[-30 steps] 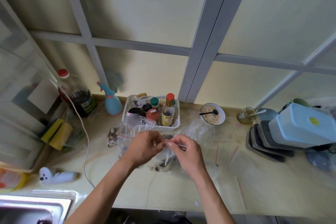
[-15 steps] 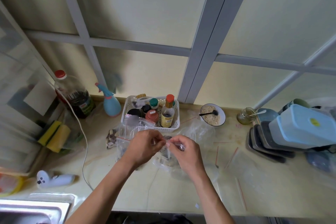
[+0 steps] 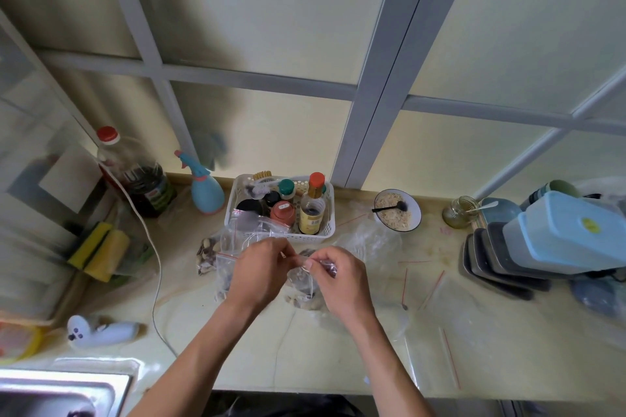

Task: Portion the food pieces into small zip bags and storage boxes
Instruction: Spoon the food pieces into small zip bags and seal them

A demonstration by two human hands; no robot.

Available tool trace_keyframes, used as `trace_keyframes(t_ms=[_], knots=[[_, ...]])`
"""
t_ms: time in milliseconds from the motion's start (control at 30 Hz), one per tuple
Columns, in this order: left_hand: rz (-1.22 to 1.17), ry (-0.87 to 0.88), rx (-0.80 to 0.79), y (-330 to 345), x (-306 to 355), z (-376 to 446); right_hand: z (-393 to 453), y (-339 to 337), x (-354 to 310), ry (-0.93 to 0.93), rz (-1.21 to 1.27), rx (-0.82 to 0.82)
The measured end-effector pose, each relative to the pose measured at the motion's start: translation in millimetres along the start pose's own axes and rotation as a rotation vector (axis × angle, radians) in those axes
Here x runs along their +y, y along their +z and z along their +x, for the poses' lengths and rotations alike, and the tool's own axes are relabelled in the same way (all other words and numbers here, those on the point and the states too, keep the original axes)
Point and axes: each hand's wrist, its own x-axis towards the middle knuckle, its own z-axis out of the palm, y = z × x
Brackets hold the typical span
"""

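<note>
Frame centre: left hand (image 3: 261, 267) and right hand (image 3: 338, 276) both pinch top edge of small zip bag (image 3: 301, 276) above counter (image 3: 305, 355). Risk: thin film slips from pinch, food pieces (image 3: 207, 256) spill.

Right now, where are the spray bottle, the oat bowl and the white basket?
spray bottle (image 3: 206, 193), head view, blue body.
oat bowl (image 3: 416, 216), head view, right rim.
white basket (image 3: 330, 213), head view, right wall.

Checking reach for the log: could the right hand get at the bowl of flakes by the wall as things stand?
Probably yes, once freed. The right hand is pinching a small zip bag with the left hand; the bowl stands beyond it, with only flat clear bags between.
</note>
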Motion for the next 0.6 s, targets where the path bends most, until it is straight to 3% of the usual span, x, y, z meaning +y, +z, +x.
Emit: trace_keyframes(t_ms=[167,600], knots=[[0.021,0.067,0.043,-1.0,-2.6,-1.3,3.1,-0.5,0.9,-0.003,-0.013,0.008],[-0.03,0.035,0.057,-11.1,-12.8,-7.0,0.0,-2.6,-0.1,-0.011,0.012,-0.003]])
